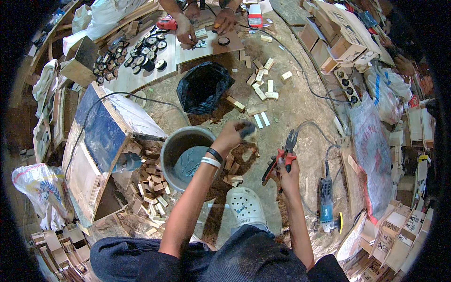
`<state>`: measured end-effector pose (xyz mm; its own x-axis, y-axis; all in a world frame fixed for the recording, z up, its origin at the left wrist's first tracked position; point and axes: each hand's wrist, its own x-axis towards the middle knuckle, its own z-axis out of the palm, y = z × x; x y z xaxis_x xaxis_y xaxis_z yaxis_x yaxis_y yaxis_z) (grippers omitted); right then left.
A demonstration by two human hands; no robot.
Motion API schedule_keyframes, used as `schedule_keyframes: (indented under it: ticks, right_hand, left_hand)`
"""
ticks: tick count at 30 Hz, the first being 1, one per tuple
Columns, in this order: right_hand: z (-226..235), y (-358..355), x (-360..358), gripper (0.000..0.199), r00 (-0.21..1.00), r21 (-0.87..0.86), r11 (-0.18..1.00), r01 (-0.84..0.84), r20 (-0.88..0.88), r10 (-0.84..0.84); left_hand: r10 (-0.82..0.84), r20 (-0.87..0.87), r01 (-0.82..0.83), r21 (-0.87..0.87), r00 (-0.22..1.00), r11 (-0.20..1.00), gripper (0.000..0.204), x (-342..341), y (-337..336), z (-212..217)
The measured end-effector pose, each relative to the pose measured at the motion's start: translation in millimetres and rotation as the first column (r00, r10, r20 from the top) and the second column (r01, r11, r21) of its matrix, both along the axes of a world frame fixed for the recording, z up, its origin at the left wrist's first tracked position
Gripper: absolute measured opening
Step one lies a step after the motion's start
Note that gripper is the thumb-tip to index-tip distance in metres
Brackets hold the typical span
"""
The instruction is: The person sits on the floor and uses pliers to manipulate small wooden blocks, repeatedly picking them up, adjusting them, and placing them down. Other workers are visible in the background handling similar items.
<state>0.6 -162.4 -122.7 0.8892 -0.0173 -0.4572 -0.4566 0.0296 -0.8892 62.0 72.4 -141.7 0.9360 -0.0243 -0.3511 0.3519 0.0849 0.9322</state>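
Note:
My right hand point(289, 175) grips a pair of pliers point(290, 152) by red handles, with the dark jaws pointing up and away from me. My left hand point(230, 137), wearing a black and a white wristband, reaches past the right rim of a grey bucket point(165, 157). Its fingers are closed around a small dark thing point(246, 129), too blurred to name. Just beyond that hand lie two white strips point(262, 120) and a wooden block point(256, 109). Several more small wooden blocks point(270, 86) are scattered farther off.
A black plastic bag point(202, 89) stands beyond the bucket. Black round pieces point(149, 49) cover a board at far left, near another person's hands point(185, 30). A blue angle grinder point(325, 197) lies at right with its cord. Blocks point(152, 188) pile left of the bucket.

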Motion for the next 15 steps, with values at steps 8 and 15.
schedule_keyframes:
  ticks: [8, 15]
  right_hand:
    - [-0.8, 0.1, 0.9, 0.033, 0.982, -0.105, 0.978, -0.178, 0.052, 0.184]
    - [9.5, -4.7, 3.2, 0.04, 0.884, -0.176, 0.904, -0.39, 0.203, 0.421]
  left_hand:
    - [0.095, -0.279, -0.171, -0.264, 0.956, 0.949, 0.022, 2.1, -7.1, 10.4]
    - [0.058, -0.107, -0.098, -0.415, 0.993, 0.905, 0.017, -9.1, -17.0, 22.0]
